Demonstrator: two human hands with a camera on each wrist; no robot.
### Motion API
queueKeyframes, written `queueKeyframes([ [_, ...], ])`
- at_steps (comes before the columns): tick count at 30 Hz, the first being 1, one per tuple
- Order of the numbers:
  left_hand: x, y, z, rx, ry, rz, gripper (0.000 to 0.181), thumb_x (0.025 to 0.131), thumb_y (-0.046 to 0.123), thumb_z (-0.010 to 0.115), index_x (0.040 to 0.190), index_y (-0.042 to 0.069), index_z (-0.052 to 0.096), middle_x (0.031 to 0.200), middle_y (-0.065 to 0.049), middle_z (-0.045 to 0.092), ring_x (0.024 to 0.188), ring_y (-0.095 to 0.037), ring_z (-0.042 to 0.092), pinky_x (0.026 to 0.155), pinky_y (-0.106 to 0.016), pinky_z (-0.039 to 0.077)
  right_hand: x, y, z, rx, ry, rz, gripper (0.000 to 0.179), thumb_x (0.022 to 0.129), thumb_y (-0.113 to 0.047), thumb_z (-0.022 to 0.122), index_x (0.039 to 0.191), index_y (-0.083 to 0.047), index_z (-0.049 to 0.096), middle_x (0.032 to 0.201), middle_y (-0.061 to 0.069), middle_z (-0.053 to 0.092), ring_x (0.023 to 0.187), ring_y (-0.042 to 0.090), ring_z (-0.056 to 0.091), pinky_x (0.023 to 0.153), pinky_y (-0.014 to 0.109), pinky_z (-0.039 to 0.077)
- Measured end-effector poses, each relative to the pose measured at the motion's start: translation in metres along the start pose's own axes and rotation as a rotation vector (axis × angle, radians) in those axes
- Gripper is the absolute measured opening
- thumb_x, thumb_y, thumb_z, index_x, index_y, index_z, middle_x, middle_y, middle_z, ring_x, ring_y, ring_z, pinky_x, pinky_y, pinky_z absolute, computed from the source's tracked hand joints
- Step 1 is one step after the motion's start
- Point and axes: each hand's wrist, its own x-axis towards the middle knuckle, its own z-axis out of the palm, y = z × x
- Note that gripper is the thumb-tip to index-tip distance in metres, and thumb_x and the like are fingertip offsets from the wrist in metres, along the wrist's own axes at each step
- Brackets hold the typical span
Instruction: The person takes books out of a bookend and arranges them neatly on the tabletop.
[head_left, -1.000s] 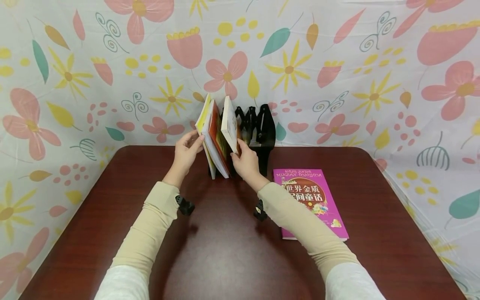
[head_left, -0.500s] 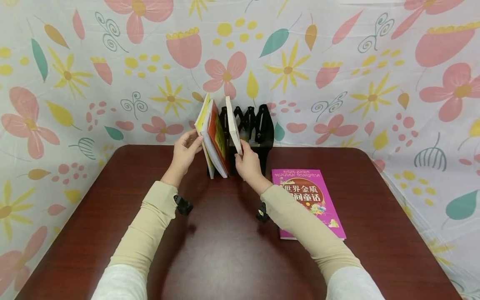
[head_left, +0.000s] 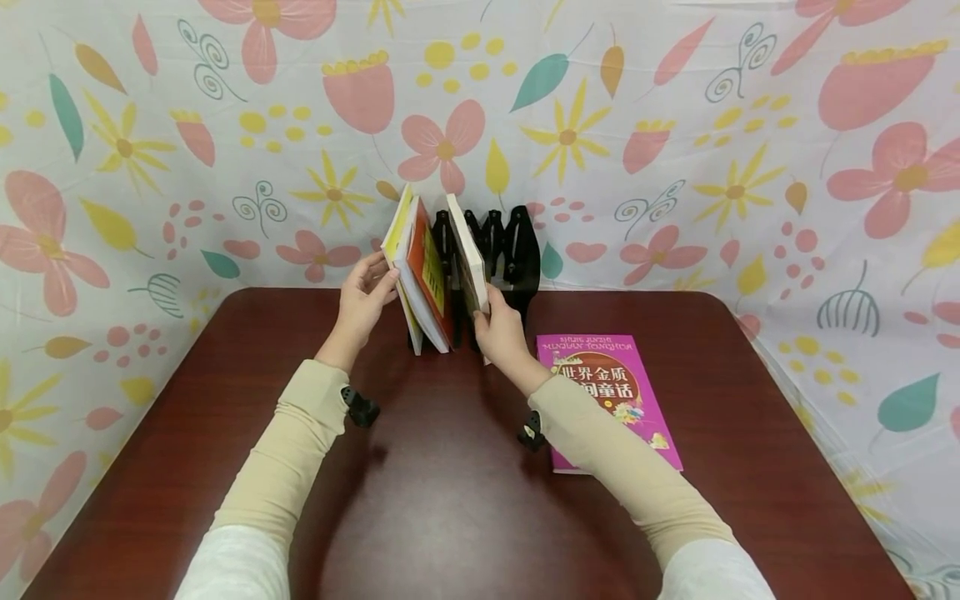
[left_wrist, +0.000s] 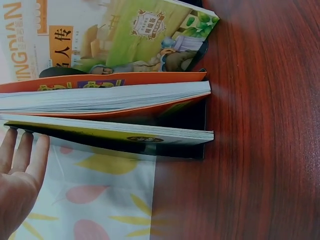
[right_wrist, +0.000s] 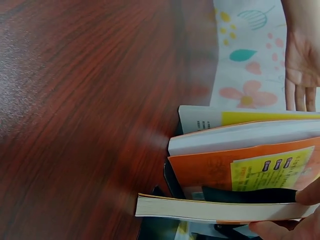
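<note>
My right hand [head_left: 506, 333] pinches the lower front of a pale-edged paperback book [head_left: 468, 250], thumb on one cover and fingers on the other; the right wrist view shows this grip on its page edge [right_wrist: 215, 209]. The book leans among the black dividers of a folding bookend [head_left: 520, 250]. To its left stand an orange-covered book [head_left: 431, 267] and a thinner yellow-green book [left_wrist: 150, 131], both tilted. My left hand [head_left: 358, 308] touches them from the left, its straight fingers [left_wrist: 37, 165] against the yellow-green cover. Its thumb lies near their front edges.
A pink-purple storybook [head_left: 600, 375] lies flat on the dark wooden table [head_left: 420, 467], partly under my right forearm. A floral cloth [head_left: 600, 100] hangs directly behind the table's back edge.
My right hand has shifted the paperback rightward and turned it, so its left cover shows and the gap to the orange book is wider. My left hand stays at the other two books.
</note>
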Motion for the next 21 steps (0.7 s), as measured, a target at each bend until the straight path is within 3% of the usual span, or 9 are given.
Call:
queueKeyframes([
  [11, -0.001, 0.003, -0.001, -0.019, 0.001, -0.01, 0.048, 0.098, 0.017, 0.053, 0.143, 0.007, 0.039, 0.137, -0.019, 0.048, 0.12, -0.027, 0.052, 0.1, -0.046, 0.046, -0.012, 0.002, -0.002, 0.06, 0.057, -0.07, 0.045, 0.09, -0.005, 0.06, 0.134, -0.002, 0.051, 0.117, 0.023, 0.064, 0.1, 0.032, 0.066, 0.08, 0.045, 0.056],
  [21, -0.001, 0.001, -0.001, -0.019, 0.01, 0.008, 0.046, 0.097, 0.015, 0.054, 0.141, 0.006, 0.041, 0.135, -0.02, 0.051, 0.112, -0.021, 0.056, 0.097, -0.047, 0.048, -0.024, 0.01, -0.003, 0.01, 0.183, -0.201, 0.044, 0.085, -0.002, 0.059, 0.129, 0.001, 0.055, 0.105, 0.027, 0.067, 0.089, 0.037, 0.068, 0.069, 0.049, 0.057],
])
